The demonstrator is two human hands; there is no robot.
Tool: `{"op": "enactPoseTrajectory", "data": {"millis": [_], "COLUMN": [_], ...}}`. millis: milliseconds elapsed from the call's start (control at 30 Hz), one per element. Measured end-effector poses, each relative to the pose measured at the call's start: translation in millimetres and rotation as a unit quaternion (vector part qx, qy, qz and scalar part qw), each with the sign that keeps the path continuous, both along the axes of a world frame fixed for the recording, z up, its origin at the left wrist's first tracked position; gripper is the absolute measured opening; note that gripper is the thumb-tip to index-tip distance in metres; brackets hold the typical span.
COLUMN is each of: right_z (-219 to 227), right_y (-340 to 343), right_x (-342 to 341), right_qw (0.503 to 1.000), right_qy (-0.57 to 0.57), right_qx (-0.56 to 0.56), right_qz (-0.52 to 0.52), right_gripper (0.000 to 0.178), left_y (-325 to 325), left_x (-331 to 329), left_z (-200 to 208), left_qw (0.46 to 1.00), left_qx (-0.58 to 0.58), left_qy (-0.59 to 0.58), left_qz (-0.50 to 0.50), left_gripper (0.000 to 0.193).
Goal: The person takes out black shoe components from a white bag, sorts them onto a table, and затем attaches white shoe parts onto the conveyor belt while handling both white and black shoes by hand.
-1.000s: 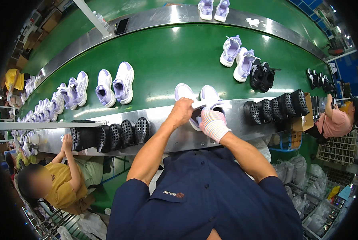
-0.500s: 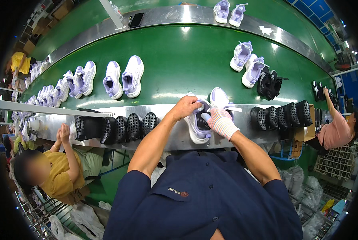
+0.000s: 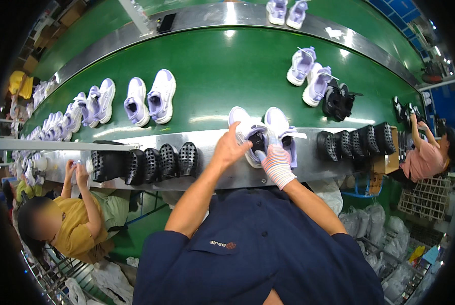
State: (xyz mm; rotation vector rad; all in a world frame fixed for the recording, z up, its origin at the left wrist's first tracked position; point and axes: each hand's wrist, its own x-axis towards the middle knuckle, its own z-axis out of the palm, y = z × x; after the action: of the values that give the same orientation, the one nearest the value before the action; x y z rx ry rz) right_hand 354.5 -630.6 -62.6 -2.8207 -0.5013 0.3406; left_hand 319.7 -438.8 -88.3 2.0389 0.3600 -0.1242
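Currently the bare left hand (image 3: 229,150) lies against the left white-and-lilac shoe (image 3: 239,118), thumb spread from forefinger, while the gloved right hand (image 3: 278,163) reaches toward its opening; hidden fingertips leave both grips uncertain. This shoe and the right shoe (image 3: 276,119), partly covered by the glove, point toes away, long axes running outward, heels over the metal ledge (image 3: 212,175), toes over the green belt (image 3: 222,71), which spreads toward the far rail (image 3: 217,15).

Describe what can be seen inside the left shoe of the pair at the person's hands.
Inside the left shoe, something dark shows at the opening. The gloved right hand covers part of it, and the toe end is hidden beneath the white upper.
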Motion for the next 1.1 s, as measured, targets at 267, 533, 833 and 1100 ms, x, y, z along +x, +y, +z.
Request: {"op": "enactPoseTrajectory", "data": {"millis": [267, 533, 833, 1100], "right_z": [-24.8, -47.0, 37.9, -45.5], "right_y": [7.8, 27.1, -103.1, -46.4], "right_x": [20.3, 24.8, 11.5, 27.2], "right_qw": [0.996, 0.999, 0.984, 0.978], "right_qy": [0.079, 0.041, 0.069, 0.127], "right_qx": [0.037, 0.004, 0.007, 0.152], "right_qz": [0.007, -0.025, -0.166, -0.073], "right_gripper": [0.050, 0.020, 0.043, 0.037], "left_y": [-48.5, -44.7, -61.4, -94.5], "left_x": [-13.4, -10.6, -73.2, -32.6], "left_z": [-6.9, -26.7, 28.9, 30.7], "left_qw": [0.985, 0.967, 0.972, 0.943], "left_qx": [0.065, 0.130, 0.175, 0.235], "left_qy": [0.129, 0.173, -0.150, 0.103], "left_qz": [0.091, 0.132, -0.052, -0.212], "left_gripper": [0.098, 0.079, 0.047, 0.070]}}
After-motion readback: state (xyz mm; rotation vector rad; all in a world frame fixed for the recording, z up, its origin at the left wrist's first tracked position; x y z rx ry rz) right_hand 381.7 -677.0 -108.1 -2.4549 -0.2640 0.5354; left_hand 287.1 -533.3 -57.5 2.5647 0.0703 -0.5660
